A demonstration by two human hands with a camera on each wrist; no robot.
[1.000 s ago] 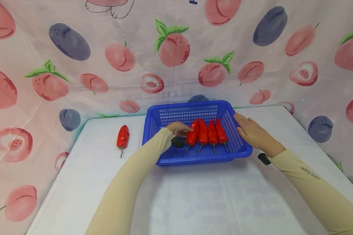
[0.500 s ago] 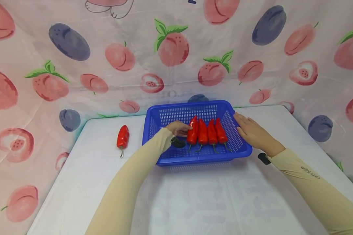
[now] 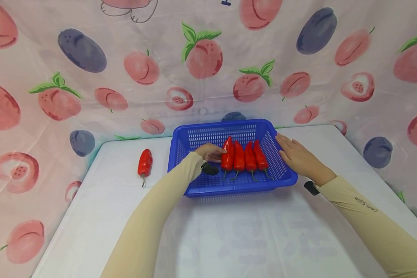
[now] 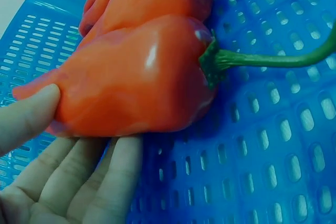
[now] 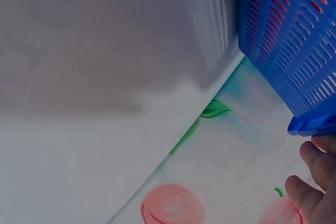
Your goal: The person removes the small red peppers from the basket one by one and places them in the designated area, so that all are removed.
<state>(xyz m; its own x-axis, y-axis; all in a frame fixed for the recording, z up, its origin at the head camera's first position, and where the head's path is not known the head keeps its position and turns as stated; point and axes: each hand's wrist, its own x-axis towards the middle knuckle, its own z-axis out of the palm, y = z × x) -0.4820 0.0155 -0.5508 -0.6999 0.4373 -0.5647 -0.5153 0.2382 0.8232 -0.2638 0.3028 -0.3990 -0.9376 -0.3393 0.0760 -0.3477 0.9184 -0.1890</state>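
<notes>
1. Fingers of the left hand (image 3: 210, 151) pinch a red pepper (image 3: 227, 157), leftmost of four inside a blue basket (image 3: 239, 188).
2. Three more peppers (image 3: 250, 158) lie beside it.
3. Right hand (image 3: 301, 158), fingers straight, seems to touch the basket's right rim.

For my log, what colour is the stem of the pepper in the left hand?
Green stem, clearest in the left wrist view.

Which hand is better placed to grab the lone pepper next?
Probably the left hand, once it releases the pinched pepper: it's nearer the lone pepper, left of the basket. The right hand is at the basket's right side.
</notes>
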